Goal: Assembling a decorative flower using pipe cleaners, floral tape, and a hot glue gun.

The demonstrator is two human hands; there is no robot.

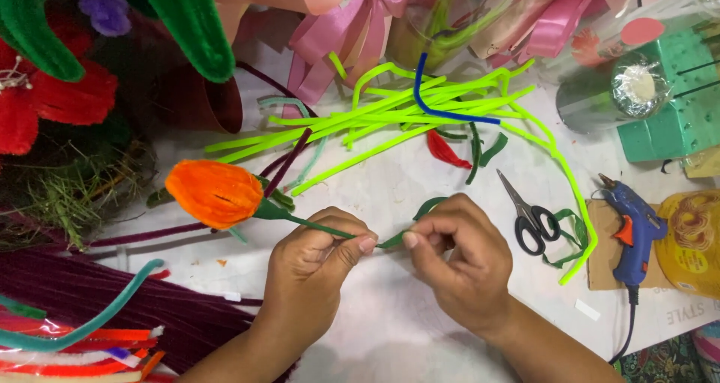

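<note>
My left hand pinches the thin green stem of an orange pipe-cleaner flower bud, which points up and left over the white table. My right hand pinches a dark green strip that meets the stem's end between my two thumbs. Both hands sit close together at the middle of the view, fingertips nearly touching.
Lime green pipe cleaners and a blue one lie spread behind. Black scissors and a blue glue gun rest at right. Maroon pipe cleaners lie at lower left, red flowers at far left, pink ribbons at the back.
</note>
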